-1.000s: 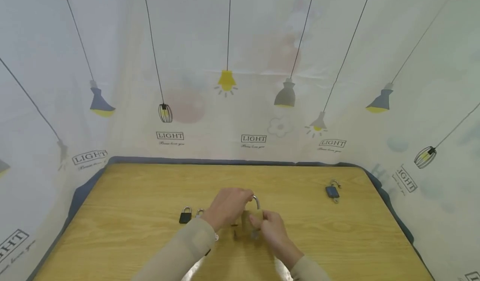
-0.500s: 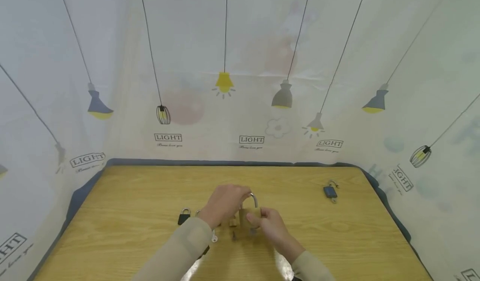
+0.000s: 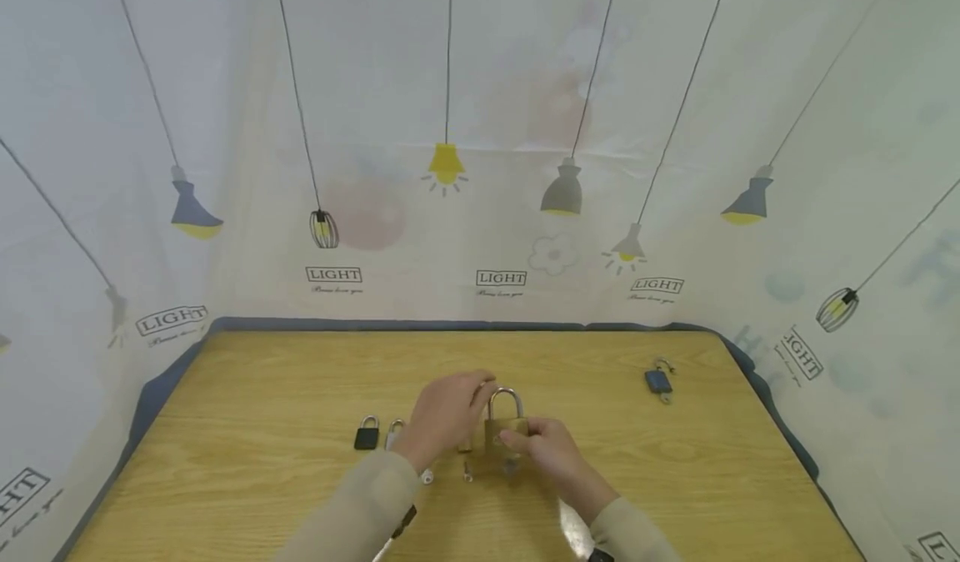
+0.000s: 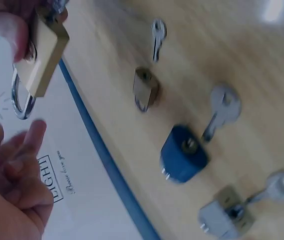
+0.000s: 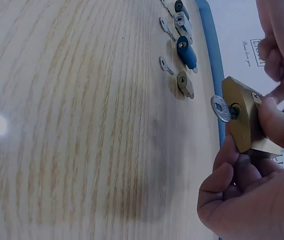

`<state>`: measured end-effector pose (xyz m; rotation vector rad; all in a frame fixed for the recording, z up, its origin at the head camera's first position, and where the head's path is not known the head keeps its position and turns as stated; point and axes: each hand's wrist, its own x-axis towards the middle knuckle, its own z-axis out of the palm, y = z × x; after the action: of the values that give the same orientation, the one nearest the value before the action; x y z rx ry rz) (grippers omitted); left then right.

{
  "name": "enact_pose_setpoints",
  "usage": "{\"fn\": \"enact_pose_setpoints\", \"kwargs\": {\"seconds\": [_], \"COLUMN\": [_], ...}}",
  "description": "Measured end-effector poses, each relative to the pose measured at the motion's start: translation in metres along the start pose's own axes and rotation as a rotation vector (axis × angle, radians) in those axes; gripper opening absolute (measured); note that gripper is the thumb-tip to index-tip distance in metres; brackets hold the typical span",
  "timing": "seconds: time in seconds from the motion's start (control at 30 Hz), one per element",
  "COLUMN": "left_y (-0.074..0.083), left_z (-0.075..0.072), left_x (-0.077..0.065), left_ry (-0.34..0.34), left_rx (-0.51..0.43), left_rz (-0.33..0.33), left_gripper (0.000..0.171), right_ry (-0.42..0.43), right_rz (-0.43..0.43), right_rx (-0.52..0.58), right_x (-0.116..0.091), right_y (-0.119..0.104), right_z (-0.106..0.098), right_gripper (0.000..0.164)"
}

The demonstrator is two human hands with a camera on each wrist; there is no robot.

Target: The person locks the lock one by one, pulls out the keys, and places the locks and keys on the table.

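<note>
A large brass padlock (image 3: 492, 430) is pinched between the thumb and fingers of my right hand (image 3: 558, 455), held above the table. Its silver shackle (image 3: 506, 392) stands up, both legs meeting the body; whether it is locked I cannot tell. In the right wrist view a key (image 5: 220, 108) sits in the keyhole underneath. My left hand (image 3: 446, 409) is beside the shackle. In the left wrist view that hand's loosely bent fingers (image 4: 34, 137) hold nothing and are apart from the shackle.
A small brass padlock (image 4: 145, 89), a blue padlock (image 4: 183, 154), a grey padlock (image 4: 226, 214) and a black padlock (image 3: 367, 438) stand in a row. Loose keys (image 4: 224, 106) lie before them. A dark blue padlock (image 3: 658, 381), shackle raised, lies at the table's back right.
My left hand has come away from the shackle to the left. The padlock in my right hand has turned so its face and whole shackle show in the head view.
</note>
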<state>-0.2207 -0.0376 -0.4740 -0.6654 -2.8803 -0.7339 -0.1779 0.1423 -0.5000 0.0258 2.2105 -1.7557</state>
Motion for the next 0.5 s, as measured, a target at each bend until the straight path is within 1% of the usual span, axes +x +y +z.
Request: {"fn": "enact_pose_setpoints", "kwargs": {"seconds": [0.07, 0.13, 0.23, 0.3, 0.4, 0.5], "left_y": [-0.001, -0.002, -0.003, -0.001, 0.005, 0.013], "left_z": [0.001, 0.002, 0.006, 0.009, 0.017, 0.026], "left_x": [-0.007, -0.016, -0.030, -0.038, -0.049, -0.058], "left_ry": [0.035, 0.054, 0.031, 0.008, -0.032, -0.064], "left_rx": [-0.066, -0.158, -0.314, -0.392, -0.469, -0.540], "left_rz": [-0.080, -0.154, -0.252, -0.293, -0.345, -0.371], "left_gripper": [0.032, 0.031, 0.031, 0.030, 0.028, 0.026], "right_ry": [0.023, 0.054, 0.082, 0.093, 0.097, 0.097], "right_rz": [-0.003, -0.001, 0.006, 0.010, 0.011, 0.012], "right_rx": [0.005, 0.006, 0.006, 0.014, 0.019, 0.014], "right_x": [0.002, 0.004, 0.006, 0.007, 0.007, 0.007], "right_y": [0.002, 0.004, 0.005, 0.005, 0.004, 0.002], "right_z": [-0.001, -0.003, -0.005, -0.006, -0.008, -0.010], "right_gripper": [0.035, 0.036, 0.038, 0.037, 0.036, 0.036]}}
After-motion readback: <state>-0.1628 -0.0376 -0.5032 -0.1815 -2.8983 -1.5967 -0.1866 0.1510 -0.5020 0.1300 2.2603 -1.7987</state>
